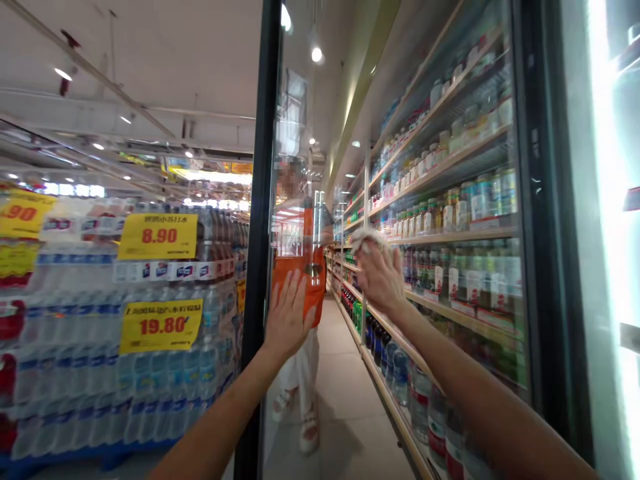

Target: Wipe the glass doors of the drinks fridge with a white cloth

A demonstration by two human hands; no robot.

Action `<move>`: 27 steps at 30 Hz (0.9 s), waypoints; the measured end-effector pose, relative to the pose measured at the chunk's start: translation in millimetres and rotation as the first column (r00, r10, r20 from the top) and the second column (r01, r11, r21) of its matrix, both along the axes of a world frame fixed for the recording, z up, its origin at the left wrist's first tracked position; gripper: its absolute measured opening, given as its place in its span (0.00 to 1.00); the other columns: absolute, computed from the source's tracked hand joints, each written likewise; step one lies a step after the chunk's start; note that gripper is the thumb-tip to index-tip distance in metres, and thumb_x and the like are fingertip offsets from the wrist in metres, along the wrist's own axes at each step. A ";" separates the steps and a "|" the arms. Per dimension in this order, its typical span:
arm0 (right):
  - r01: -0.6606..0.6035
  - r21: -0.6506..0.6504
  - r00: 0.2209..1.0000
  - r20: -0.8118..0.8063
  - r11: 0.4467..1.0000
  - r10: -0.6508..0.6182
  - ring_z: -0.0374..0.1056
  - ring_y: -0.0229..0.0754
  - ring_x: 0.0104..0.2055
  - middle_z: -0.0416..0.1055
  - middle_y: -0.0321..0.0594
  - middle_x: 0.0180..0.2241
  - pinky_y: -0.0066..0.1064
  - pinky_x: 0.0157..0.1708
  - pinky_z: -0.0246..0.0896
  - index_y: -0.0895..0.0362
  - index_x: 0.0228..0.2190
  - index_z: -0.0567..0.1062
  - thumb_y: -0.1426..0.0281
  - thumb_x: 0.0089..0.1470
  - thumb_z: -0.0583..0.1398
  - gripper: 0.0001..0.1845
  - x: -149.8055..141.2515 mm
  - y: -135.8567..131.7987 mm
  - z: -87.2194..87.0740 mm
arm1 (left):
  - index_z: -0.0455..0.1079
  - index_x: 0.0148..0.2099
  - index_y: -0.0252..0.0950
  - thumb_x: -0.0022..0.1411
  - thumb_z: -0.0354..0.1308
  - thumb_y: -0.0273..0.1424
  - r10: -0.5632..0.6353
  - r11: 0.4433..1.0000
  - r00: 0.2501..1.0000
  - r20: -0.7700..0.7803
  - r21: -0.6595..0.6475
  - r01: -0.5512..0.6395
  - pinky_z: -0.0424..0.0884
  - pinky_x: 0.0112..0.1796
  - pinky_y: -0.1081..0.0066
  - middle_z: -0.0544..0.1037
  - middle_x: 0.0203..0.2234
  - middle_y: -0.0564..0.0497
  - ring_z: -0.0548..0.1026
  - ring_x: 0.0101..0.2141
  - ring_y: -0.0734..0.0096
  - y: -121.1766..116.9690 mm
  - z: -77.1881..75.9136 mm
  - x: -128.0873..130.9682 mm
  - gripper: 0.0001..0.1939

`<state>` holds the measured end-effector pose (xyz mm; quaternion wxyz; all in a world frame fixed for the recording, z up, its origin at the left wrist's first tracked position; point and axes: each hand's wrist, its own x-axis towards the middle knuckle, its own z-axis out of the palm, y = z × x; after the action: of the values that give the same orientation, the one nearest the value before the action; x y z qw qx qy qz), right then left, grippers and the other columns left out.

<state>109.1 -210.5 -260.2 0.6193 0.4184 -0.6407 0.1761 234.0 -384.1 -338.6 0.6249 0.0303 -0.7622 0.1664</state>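
A glass door point(345, 393) with a dark frame stands in front of me, swung out beside a lit cooler. My left hand point(290, 313) lies flat against the pane near its left frame, fingers stretched and holding nothing. Higher and to the right, my right hand point(379, 277) presses a crumpled whitish cloth point(367, 237) to the glass. The cloth sits under and above the fingers, and part of it is hidden by them. Slight blur softens the right fingers.
In the pane a person in an orange vest point(314, 287) shows; through it or mirrored, I cannot tell. Drink shelves point(450, 233) run along the right. Stacked bottle packs point(165, 373) with yellow price signs point(158, 237) stand left. The cooler's bright edge point(603, 200) is far right.
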 end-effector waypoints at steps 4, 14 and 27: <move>-0.004 -0.158 0.997 0.070 0.988 0.016 0.41 0.56 0.62 0.48 0.49 0.61 0.59 0.57 0.33 0.60 0.55 0.60 0.64 0.58 0.46 0.25 6.9 -10.5 44.0 | 0.39 0.64 0.32 0.60 0.46 0.32 -0.015 1.000 1.000 -0.016 -0.021 0.015 0.52 0.56 0.57 0.51 0.61 0.39 0.46 0.61 0.62 -2.4 -5.6 10.8 0.33; -0.146 0.419 0.966 -0.134 0.896 0.220 0.43 0.46 0.62 0.59 0.37 0.56 0.50 0.60 0.34 0.53 0.52 0.63 0.62 0.56 0.49 0.23 54.8 -54.7 -48.0 | 0.43 0.63 0.33 0.59 0.48 0.31 0.078 0.997 0.992 -0.099 0.018 -0.077 0.47 0.57 0.54 0.56 0.59 0.39 0.50 0.60 0.61 -29.1 -33.4 50.1 0.32; -0.229 0.766 0.908 -0.055 0.601 0.416 0.43 0.41 0.63 0.65 0.37 0.52 0.41 0.59 0.44 0.55 0.51 0.64 0.61 0.53 0.52 0.24 65.6 -48.2 -168.2 | 0.42 0.63 0.32 0.59 0.48 0.31 0.079 0.997 0.996 -0.027 0.016 -0.079 0.46 0.58 0.55 0.56 0.59 0.38 0.49 0.61 0.62 -29.7 -55.2 75.8 0.32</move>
<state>174.7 -258.7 -428.3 0.4203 0.7604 -0.4934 -0.0404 309.7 -413.8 -393.7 0.6279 0.0675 -0.7530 0.1848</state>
